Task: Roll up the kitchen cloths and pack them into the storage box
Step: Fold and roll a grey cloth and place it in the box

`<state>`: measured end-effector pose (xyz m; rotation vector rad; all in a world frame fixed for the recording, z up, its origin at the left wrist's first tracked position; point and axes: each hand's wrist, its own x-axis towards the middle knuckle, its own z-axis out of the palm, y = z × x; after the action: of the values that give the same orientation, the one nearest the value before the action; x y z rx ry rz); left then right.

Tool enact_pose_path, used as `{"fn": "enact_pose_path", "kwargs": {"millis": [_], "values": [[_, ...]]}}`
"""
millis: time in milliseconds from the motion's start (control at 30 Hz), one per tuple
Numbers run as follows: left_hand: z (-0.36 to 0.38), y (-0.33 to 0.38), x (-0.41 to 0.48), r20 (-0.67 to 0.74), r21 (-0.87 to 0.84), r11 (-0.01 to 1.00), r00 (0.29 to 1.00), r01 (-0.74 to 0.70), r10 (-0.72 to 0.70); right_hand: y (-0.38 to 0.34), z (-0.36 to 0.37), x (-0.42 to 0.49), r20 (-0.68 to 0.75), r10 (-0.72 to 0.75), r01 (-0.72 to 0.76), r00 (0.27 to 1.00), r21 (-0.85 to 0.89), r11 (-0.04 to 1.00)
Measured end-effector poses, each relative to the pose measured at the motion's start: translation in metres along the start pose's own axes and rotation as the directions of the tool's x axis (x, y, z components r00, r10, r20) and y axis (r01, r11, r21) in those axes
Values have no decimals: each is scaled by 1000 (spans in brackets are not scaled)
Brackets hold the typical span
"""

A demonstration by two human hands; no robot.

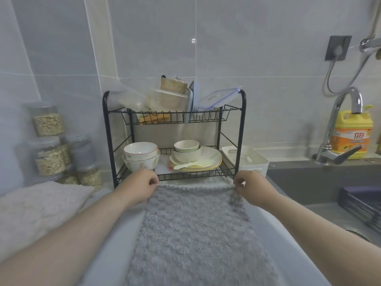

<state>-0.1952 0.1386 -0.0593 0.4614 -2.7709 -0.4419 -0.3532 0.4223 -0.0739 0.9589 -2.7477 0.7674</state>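
A grey cloth lies flat on the counter at 6 o'clock. The left hand pinches its far left corner, the right hand its far right corner, both clamped on fabric. The white box sits at 1 o'clock beside the rack; a white cloth lies at 9 o'clock.

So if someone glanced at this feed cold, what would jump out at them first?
Most likely the grey cloth spread flat down the middle of the counter, its far corners pinched by the left hand and right hand. Right behind stands the black dish rack, bowls and plates on its lower shelf, with the white storage box at its right. A white cloth waits at the left.
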Motion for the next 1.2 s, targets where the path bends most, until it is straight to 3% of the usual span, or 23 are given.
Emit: {"fn": "enact_pose_path", "kwargs": {"millis": [467, 800, 900, 1200], "values": [[-32, 35, -109, -115, -62, 997, 993, -38, 30, -19, -50, -111, -66, -42, 47, 997, 79, 996], [-10, 32, -173, 32, -100, 995, 999, -22, 25, -10, -32, -177, 122, -23, 16, 992, 63, 998], [0, 27, -185, 125, -22, 999, 991, -42, 44, -8, -28, -186, 178, -56, 58, 982, -5, 998], [6, 18, -191, 206, 159, 963, 961, -216, 182, -8, -24, -191, 242, -182, 217, 953, -127, 968]]}}
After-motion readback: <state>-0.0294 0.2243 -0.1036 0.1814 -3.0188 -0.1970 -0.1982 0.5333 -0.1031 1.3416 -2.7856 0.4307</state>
